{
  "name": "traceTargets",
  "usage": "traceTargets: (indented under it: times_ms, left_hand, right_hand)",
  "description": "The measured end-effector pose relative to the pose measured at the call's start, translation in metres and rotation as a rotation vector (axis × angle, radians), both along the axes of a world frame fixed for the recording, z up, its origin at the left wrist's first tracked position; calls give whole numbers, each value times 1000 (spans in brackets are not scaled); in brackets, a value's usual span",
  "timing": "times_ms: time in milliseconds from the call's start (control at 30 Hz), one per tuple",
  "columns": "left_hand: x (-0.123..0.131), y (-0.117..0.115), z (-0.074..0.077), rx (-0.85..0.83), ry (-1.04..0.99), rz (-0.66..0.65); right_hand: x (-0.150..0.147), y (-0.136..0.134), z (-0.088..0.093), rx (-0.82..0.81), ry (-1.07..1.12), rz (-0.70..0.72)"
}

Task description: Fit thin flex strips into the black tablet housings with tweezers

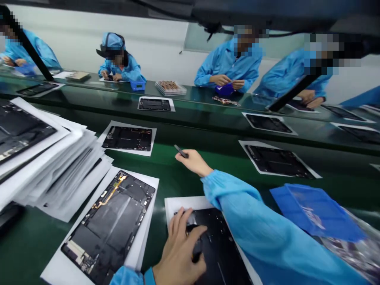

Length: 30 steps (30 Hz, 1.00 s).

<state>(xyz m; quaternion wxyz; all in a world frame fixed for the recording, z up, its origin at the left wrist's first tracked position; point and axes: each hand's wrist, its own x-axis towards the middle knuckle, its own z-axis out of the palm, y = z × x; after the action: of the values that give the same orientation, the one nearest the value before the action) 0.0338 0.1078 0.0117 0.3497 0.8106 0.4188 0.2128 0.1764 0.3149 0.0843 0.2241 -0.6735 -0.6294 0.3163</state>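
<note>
My left hand is over a black tablet housing on white paper in front of me. Its fingers are arched, and a small black object sits between thumb and index finger; its kind I cannot make out. Stretched forward over the green bench, my right hand is closed around a slim dark tool, perhaps tweezers, its end pointing up and left. Left of my left hand lies an open tablet housing with gold flex cable and dark battery cells, also on white paper.
A tall stack of paper sheets and tablet housings stands at the left. Blue trays and clear plastic bags lie at the right. Further tablets on paper, such as one tablet, lie ahead. Several co-workers in blue sit opposite.
</note>
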Motion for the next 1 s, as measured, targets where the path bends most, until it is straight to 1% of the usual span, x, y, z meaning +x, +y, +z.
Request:
traceTargets:
  times_ms: [67, 100, 167, 233, 300, 400, 467, 533, 600, 667, 733, 800, 867, 900, 933, 1000]
  left_hand:
    - [1, 1, -3, 7, -4, 12]
    - [2, 2, -5, 14, -7, 16]
    - [1, 3, -7, 26, -20, 21]
    - [0, 3, -8, 25, -48, 7]
    - [-3, 3, -9, 8, -79, -20]
    - [-7, 3, -7, -10, -107, -26]
    - [-9, 4, -6, 3, -119, -38]
    - [-9, 5, -6, 28, -135, -61]
    - [-8, 6, -7, 50, -152, -55]
    - [-6, 7, -9, 74, -164, -25]
    - [-6, 6, -10, 104, -172, 10]
    - [-5, 6, -8, 124, -186, 53]
    - [-4, 7, -4, 129, -218, 92]
    - [-4, 8, -1, 133, -240, 104]
    - [-3, 8, 2, 140, -266, 112]
    - [-2, 9, 7, 155, -336, 129]
  right_hand:
    - [-31, 52, -14, -75, -25, -26]
    - [-47, 73, -19, -100, -31, -39]
    - [-78, 105, -28, -136, -38, -66]
    - [-104, 126, -36, -160, -48, -93]
    - [-122, 138, -42, -179, -64, -118]
    - [-138, 145, -48, -191, -79, -132]
    - [-143, 144, -46, -167, -67, -119]
    - [-146, 140, -40, -104, -39, -93]
    - [-145, 134, -28, -6, -5, -65]
    - [-138, 126, -8, 117, 19, -44]
    - [-124, 114, 19, 245, 25, -39]
    - [-102, 96, 54, 354, 12, -47]
    - [-73, 69, 91, 453, -25, -47]
    - [-57, 51, 110, 535, -79, -27]
    - [-40, 32, 127, 578, -110, -18]
    - [-4, -11, 153, 644, -180, 9]
